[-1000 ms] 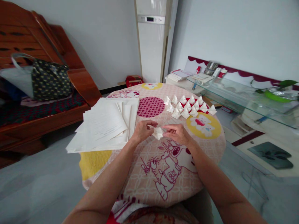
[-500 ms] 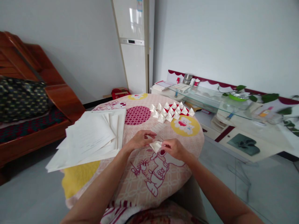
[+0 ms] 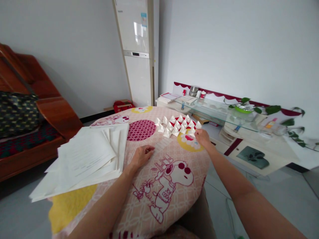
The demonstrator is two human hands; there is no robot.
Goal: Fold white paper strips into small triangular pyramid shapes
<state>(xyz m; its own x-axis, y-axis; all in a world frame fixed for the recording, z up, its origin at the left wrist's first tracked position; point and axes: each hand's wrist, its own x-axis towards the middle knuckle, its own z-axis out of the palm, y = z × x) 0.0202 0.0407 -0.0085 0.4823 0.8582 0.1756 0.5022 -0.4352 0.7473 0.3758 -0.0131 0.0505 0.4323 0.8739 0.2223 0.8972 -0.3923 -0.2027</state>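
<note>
My right hand reaches to the right end of the rows of small white folded paper pyramids. Its fingers pinch a folded paper piece at the front right corner of the group, partly hidden by the fingertips. My left hand rests over the tablecloth with loosely bent fingers, thumb and index finger apart, and nothing visible between them. Just past its fingertips lie pale paper strips, flat on the cloth.
A large stack of white paper sheets covers the table's left side. The round table wears a patterned pink tablecloth. Beyond it on the right stands a low glass-topped cabinet. A wooden sofa is at the left.
My right hand has moved forward and right from the near middle, carrying the folded paper to the group. My left hand has drawn slightly left, away from it. The view has shifted slightly.
</note>
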